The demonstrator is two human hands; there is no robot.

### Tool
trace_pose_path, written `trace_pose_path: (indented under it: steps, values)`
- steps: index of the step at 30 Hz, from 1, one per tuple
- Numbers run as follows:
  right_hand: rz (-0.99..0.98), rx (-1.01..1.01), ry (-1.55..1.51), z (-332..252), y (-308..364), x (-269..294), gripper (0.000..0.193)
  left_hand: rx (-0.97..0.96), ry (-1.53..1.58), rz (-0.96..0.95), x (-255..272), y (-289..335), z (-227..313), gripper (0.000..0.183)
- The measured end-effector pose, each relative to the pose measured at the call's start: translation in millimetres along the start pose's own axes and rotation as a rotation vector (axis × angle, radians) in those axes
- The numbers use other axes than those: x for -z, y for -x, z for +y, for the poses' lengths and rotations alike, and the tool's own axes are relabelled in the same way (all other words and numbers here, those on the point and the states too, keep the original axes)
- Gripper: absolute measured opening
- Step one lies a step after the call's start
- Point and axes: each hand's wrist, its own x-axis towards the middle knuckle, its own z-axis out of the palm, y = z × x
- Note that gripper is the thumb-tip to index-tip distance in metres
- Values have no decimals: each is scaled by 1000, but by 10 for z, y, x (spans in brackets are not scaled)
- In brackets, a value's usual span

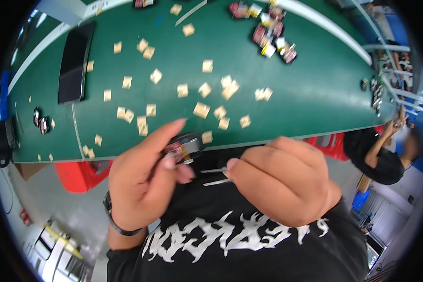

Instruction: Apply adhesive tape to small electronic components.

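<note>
A small black device [191,143] with coloured parts is gripped between the thumb and fingers of the left hand [148,176], and is seen against the near edge of the green table [310,103]. A pair of metal tweezers [216,182] is pinched by the closed right hand [282,181]; its 2 prongs are held apart and pointed toward the left hand. Whether the device is touched by the tips cannot be told for certain, but a gap is seen. Small beige squares [201,110] are scattered across the table. A cluster of similar devices [262,35] is placed at the far side, and a flat black panel [75,66] is laid to the left.
</note>
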Motion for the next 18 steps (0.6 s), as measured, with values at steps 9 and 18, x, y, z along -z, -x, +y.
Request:
trace_pose_path:
  steps: [9, 18]
  values:
    - [84, -789, 107, 550, -26, 157, 19, 27, -39, 494, 766, 378, -553, 33]
    - [-6, -715, 315, 1331, -784, -105, 47, 241, -766, 683, 1604, 455, -568, 19]
